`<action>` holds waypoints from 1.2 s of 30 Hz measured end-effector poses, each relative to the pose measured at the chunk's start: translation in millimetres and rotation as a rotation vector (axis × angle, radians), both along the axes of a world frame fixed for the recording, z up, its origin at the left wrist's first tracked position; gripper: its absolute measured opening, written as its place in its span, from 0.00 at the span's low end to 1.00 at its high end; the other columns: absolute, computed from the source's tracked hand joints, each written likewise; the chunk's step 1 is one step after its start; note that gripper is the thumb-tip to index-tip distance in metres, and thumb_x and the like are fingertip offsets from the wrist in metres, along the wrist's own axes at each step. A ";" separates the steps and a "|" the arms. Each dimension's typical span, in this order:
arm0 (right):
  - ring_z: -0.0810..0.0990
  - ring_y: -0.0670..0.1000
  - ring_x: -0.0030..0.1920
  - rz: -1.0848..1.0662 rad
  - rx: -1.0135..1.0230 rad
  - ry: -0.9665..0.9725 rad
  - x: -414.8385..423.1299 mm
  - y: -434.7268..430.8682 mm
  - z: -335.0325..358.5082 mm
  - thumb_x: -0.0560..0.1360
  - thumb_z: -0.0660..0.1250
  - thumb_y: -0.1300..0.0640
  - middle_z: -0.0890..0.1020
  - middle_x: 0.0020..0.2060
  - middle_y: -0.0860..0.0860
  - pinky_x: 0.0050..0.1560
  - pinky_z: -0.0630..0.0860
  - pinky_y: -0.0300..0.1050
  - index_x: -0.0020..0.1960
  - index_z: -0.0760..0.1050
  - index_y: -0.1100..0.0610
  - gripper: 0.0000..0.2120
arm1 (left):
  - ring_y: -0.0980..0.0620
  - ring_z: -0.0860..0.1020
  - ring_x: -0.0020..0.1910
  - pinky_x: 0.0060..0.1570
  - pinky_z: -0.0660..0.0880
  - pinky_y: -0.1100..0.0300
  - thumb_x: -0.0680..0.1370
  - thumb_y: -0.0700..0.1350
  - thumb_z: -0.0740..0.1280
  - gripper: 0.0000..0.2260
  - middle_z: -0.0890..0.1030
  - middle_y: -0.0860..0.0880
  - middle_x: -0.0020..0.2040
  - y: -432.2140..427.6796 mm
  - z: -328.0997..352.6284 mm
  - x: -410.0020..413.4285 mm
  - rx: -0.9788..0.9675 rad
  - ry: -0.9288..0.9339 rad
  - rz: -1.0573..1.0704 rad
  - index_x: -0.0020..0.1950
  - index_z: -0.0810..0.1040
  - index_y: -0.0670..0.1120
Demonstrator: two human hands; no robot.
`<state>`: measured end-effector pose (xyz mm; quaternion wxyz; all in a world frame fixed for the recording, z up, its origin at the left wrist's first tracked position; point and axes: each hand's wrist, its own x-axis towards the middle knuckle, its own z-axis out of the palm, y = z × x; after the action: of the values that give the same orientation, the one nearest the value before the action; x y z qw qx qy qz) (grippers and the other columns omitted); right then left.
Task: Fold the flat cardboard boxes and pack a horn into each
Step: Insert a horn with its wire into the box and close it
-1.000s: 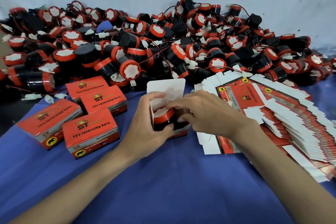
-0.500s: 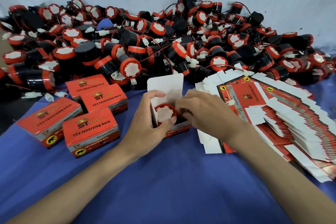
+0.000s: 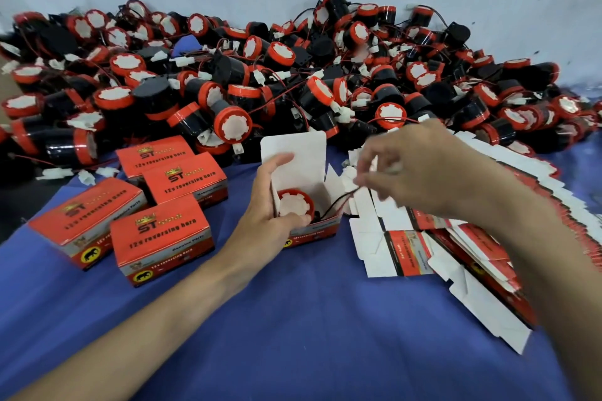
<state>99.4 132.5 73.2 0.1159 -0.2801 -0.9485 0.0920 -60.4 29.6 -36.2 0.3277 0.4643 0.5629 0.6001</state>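
Observation:
An open red cardboard box (image 3: 317, 231) stands on the blue cloth with its white lid flap (image 3: 294, 153) raised. Inside it sits a horn (image 3: 294, 205), red rim and white face up. My left hand (image 3: 264, 215) grips the box's left side, thumb along the flap. My right hand (image 3: 413, 169) hovers above and right of the box, blurred, pinching the horn's thin wire (image 3: 342, 200), which runs down into the box. A fanned stack of flat boxes (image 3: 433, 228) lies to the right.
A big heap of loose black-and-red horns (image 3: 293, 75) with wires fills the back against a pale wall. Several closed red boxes (image 3: 163, 234) stand at the left. Blue cloth (image 3: 309, 319) covers the near table.
The horn has settled upright in the box. My right hand has lifted out of the box, up and to the right, drawing the wire with it. My left hand stays on the box.

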 end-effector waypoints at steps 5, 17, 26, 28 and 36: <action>0.83 0.40 0.37 0.111 -0.251 0.376 -32.2 -21.6 -22.8 0.77 0.66 0.60 0.85 0.38 0.50 0.39 0.79 0.36 0.49 0.80 0.57 0.04 | 0.70 0.75 0.52 0.45 0.74 0.74 0.74 0.29 0.66 0.36 0.75 0.70 0.55 1.2 -2.1 -3.8 -0.023 -0.096 -0.037 0.65 0.62 0.68; 0.75 0.55 0.45 0.210 0.322 -0.058 -51.7 -34.4 -51.6 0.83 0.47 0.52 0.74 0.52 0.53 0.39 0.59 0.45 0.64 0.67 0.58 0.17 | 0.58 0.81 0.47 0.42 0.78 0.65 0.71 0.22 0.65 0.38 0.74 0.47 0.58 -1.1 -2.1 -3.1 0.046 -0.113 -0.148 0.65 0.60 0.60; 0.69 0.51 0.47 0.264 0.092 -0.060 -52.2 -33.0 -51.8 0.79 0.57 0.56 0.76 0.51 0.52 0.50 0.69 0.50 0.57 0.73 0.59 0.11 | 0.61 0.81 0.44 0.39 0.77 0.66 0.72 0.21 0.62 0.37 0.76 0.54 0.54 -2.4 -4.9 -3.6 0.035 -0.104 -0.158 0.64 0.60 0.59; 0.63 0.48 0.47 0.265 0.100 -0.097 -52.0 -32.4 -51.5 0.79 0.57 0.55 0.75 0.54 0.50 0.54 0.70 0.53 0.55 0.76 0.58 0.12 | 0.62 0.81 0.45 0.40 0.78 0.66 0.72 0.20 0.62 0.37 0.78 0.62 0.52 -3.2 -5.1 -4.6 0.032 -0.086 -0.174 0.65 0.59 0.59; 0.59 0.44 0.49 0.238 0.043 -0.218 -44.5 -30.9 -44.2 0.78 0.55 0.49 0.64 0.50 0.44 0.50 0.62 0.43 0.51 0.78 0.50 0.14 | 0.54 0.79 0.43 0.38 0.77 0.61 0.59 0.32 0.62 0.41 0.76 0.57 0.56 -6.3 0.3 -7.3 -0.019 -0.180 -0.259 0.67 0.59 0.61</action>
<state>54.9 101.6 28.9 0.0067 -0.1716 -0.9837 0.0541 -67.7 23.3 -35.9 0.4560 0.4742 0.4722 0.5867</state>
